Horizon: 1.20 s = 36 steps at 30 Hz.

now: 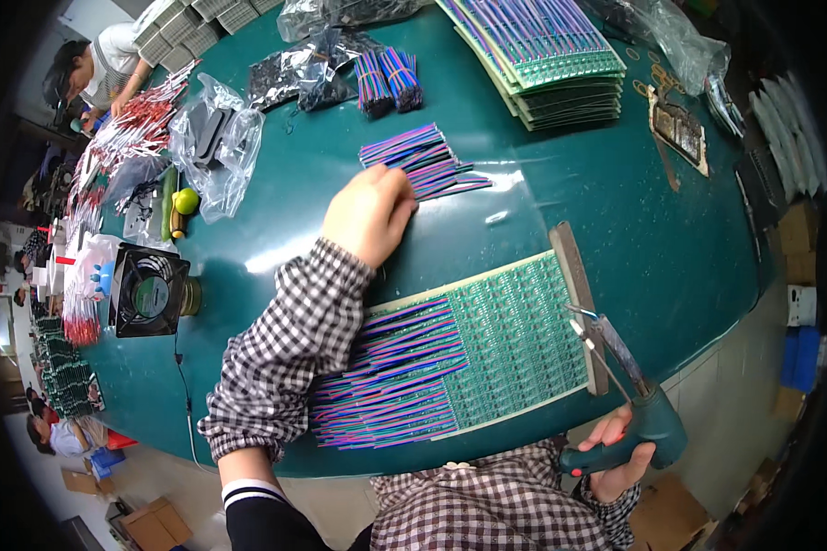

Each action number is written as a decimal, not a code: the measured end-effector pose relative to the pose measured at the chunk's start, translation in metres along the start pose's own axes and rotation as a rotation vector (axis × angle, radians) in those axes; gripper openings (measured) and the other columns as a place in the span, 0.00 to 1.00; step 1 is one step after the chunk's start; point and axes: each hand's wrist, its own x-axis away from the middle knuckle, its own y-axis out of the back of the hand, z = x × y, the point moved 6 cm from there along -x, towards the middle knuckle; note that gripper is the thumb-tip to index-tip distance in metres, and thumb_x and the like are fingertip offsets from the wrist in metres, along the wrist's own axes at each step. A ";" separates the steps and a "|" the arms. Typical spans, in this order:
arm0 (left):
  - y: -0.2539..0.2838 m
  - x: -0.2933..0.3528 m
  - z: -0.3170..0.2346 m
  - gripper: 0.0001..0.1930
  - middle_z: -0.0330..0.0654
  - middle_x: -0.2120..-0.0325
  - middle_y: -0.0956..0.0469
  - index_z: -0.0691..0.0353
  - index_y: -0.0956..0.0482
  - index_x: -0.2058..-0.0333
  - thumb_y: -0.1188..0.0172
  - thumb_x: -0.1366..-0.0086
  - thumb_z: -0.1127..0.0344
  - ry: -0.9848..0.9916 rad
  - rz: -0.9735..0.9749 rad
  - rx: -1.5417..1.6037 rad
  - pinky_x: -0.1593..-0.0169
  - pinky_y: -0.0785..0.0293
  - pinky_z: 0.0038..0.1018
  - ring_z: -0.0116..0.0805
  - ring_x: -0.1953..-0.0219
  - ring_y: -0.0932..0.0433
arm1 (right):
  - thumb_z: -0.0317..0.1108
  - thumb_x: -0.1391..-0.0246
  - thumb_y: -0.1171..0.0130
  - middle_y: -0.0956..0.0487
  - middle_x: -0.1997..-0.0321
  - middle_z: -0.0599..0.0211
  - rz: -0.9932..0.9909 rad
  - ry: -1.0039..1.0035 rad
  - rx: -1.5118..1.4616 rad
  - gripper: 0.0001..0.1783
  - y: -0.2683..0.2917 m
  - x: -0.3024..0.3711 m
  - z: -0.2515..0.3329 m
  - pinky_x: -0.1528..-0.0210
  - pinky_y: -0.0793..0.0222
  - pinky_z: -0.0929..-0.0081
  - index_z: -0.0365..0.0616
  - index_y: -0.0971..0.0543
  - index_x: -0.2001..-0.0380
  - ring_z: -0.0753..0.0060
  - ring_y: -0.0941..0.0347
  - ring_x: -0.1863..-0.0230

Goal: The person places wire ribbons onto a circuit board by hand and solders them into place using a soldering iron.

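Note:
My left hand [372, 213] rests at the near edge of a small pile of blue, pink and black wires [423, 158], its fingers curled in a pinch. The fingertips are partly hidden, so what they hold cannot be made out. In my right hand [620, 455] is a green soldering gun [660, 427], its metal tip pointing up and left over a dark bar [574, 298]. That bar lies along the right edge of a green circuit board panel [519, 331]. Rows of coloured wires [395, 381] cover the panel's left half, partly under my left sleeve.
A stack of wired panels [560, 87] and two wire bundles [402, 78] stand at the back. Leftward are a small black fan [147, 289], clear plastic bags [220, 151] and red-white wires [129, 138]. A soldering tip cleaning tray [680, 133] lies far right. Another person [110, 64] works far left.

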 end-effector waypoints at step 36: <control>0.018 0.029 -0.027 0.06 0.48 0.69 0.21 0.62 0.24 0.65 0.38 0.36 0.69 -0.016 -0.016 0.243 0.61 0.23 0.38 0.51 0.65 0.19 | 0.68 0.36 0.48 0.28 0.67 0.67 0.018 -0.017 0.165 0.43 0.009 0.010 -0.002 0.68 0.20 0.75 0.31 0.32 0.45 0.71 0.28 0.64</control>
